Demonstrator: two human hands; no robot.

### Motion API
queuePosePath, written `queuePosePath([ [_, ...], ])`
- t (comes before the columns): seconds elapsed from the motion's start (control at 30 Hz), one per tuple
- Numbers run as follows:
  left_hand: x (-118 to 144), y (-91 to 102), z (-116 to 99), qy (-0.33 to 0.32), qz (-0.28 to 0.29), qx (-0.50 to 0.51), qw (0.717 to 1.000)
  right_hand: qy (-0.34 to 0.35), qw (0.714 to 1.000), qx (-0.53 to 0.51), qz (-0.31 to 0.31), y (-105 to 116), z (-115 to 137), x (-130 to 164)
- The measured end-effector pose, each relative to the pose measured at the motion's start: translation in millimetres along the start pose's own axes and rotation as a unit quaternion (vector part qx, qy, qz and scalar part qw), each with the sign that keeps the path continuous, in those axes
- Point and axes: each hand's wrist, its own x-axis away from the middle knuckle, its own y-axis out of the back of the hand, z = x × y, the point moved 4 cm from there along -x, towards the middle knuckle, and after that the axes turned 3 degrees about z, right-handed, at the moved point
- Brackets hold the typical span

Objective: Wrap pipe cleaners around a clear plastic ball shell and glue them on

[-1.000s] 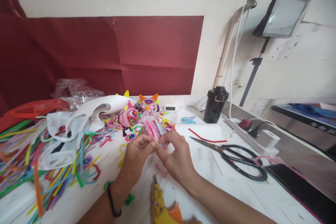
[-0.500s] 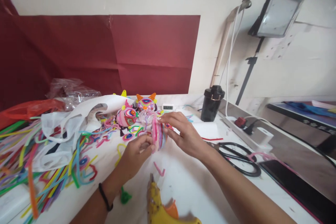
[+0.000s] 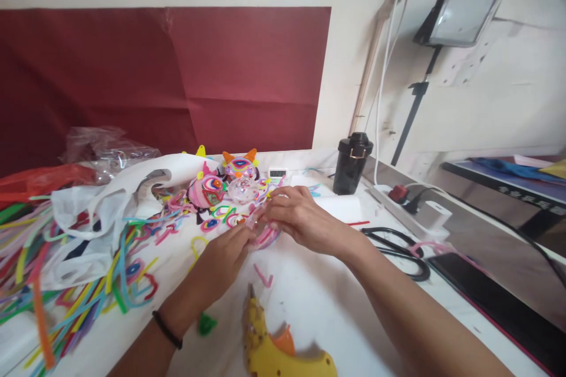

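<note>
At frame centre, the left hand (image 3: 225,256) and right hand (image 3: 295,221) both pinched a round pink ball wrapped in fuzzy pipe-cleaner coils (image 3: 265,234) just above the white table (image 3: 318,306); loosened fingers could let coils spring off

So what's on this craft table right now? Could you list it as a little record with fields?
left hand: left hand pinches the pink striped ball from below
right hand: right hand covers its top
in front: yellow glue gun, pink stem scrap
right: black scissors, black cup
left: loose coloured stems, white bag
behind: finished figures
</note>
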Motion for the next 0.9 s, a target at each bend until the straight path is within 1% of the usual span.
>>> queuePosePath([
  [0.07, -0.1, -0.2, -1.2, -0.010, 0.000, -0.004, 1.000, 0.001, 1.000, -0.018, -0.014, -1.2, -1.7, 1.1],
  [0.17, -0.9, 0.9, -4.4, -0.023, -0.004, -0.004, 1.000, -0.011, 0.999, -0.031, -0.007, -6.0, -5.6, 2.3],
  [0.3, -1.6, 2.6, -6.3, -0.024, -0.016, 0.002, 1.000, -0.013, 0.998, -0.057, -0.003, -10.9, -8.6, 2.9],
  [0.47, -2.3, 6.5, -2.2, -0.007, -0.035, 0.049, 0.998, -0.033, 0.996, -0.082, 0.001, -11.5, -11.3, 2.2],
  [0.63, -2.0, 18.5, 2.2, 0.022, -0.086, 0.068, 0.994, -0.061, 0.991, -0.118, 0.001, -12.0, -19.6, 2.2],
  [0.7, -1.4, 21.9, 2.1, 0.028, -0.099, 0.077, 0.992, -0.066, 0.990, -0.121, -0.002, -12.9, -23.1, 2.9],
  [0.9, -2.2, 24.0, -1.7, 0.025, -0.126, 0.104, 0.986, -0.080, 0.987, -0.139, -0.004, -13.5, -27.4, 4.2],
])
